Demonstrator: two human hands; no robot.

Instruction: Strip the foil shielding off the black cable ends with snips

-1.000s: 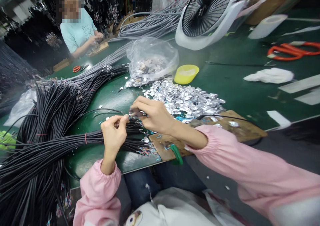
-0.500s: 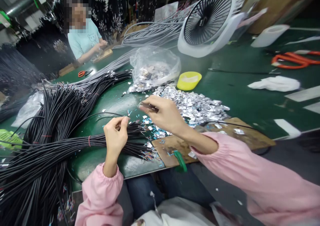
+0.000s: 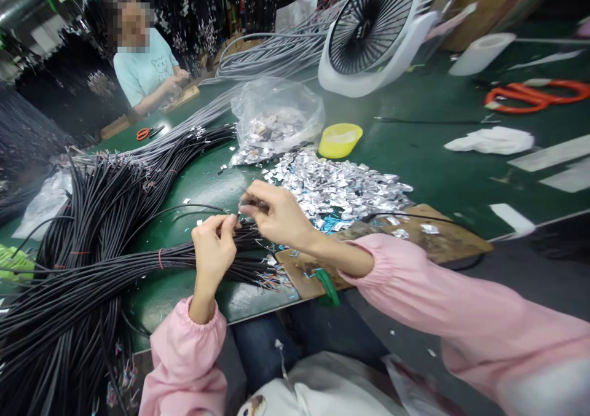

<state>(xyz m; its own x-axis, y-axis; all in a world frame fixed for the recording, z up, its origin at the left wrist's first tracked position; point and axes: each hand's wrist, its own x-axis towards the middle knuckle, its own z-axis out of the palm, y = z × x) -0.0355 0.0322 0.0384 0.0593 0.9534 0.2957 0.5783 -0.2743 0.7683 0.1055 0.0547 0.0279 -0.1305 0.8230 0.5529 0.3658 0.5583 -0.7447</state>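
My left hand (image 3: 214,247) pinches the end of a single black cable (image 3: 184,207) that arcs in from the left. My right hand (image 3: 276,216) is closed just right of it, its fingertips nearly at the cable end; a small dark object lies in its grip, too hidden to name. Below my left hand runs a bundle of black cables (image 3: 115,265) with a red tie and coloured wire ends at its right. Beyond my right hand lies a pile of silvery foil pieces (image 3: 341,185).
A clear bag (image 3: 279,118), yellow dish (image 3: 340,141) and white fan (image 3: 369,35) stand behind the pile. Orange-handled scissors (image 3: 530,96) lie at right. A wooden board (image 3: 442,238) is at the near edge. Another person (image 3: 145,66) sits at the far left.
My right hand has moved left and slightly down, up to my left hand's fingertips. The whole view has shifted a little, so the surroundings appear further left.
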